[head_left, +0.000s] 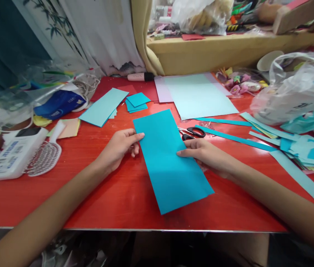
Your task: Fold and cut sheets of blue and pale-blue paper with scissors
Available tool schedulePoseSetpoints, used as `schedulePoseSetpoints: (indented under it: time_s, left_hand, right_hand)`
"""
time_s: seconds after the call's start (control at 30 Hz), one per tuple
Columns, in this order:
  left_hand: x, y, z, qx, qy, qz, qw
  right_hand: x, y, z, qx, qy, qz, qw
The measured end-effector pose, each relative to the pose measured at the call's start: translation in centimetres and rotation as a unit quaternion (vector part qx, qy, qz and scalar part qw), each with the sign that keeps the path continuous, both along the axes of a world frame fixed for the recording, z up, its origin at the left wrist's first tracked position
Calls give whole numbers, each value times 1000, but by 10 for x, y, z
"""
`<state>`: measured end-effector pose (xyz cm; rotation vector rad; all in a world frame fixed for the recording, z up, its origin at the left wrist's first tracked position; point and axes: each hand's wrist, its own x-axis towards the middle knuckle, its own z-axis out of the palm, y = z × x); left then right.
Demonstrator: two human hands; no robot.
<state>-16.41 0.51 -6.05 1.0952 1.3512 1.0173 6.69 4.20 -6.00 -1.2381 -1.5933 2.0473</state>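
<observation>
A long teal paper rectangle [170, 159] lies slanted on the red table [95, 200]. My left hand [119, 146] pinches its left edge near the top, fingers closed on the paper. On the opposite edge, at mid-height, my right hand [205, 154] grips the sheet the same way, thumb on top. Black-handled scissors [191, 132] lie just behind my right hand, apart from it.
Pale blue sheets [198, 96], a light teal rectangle [103, 106] and small teal squares [137, 102] lie further back. Teal strips and scraps [293, 148] spread to the right beside plastic bags [296, 89]. A white device [13, 155], hairbrush [45, 154] and blue packet [59, 104] sit left.
</observation>
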Motion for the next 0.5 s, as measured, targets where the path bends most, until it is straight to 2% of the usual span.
schedulePoseSetpoints:
  time_s: [0.2,0.5]
  left_hand:
    - [-2,4,-2,79,36,37,996]
    - [-3,5,-4,87,38,40,995]
  right_hand:
    - [-3,-2,5,-3,14,25,1000]
    - [-2,-1,-1,0,18,26,999]
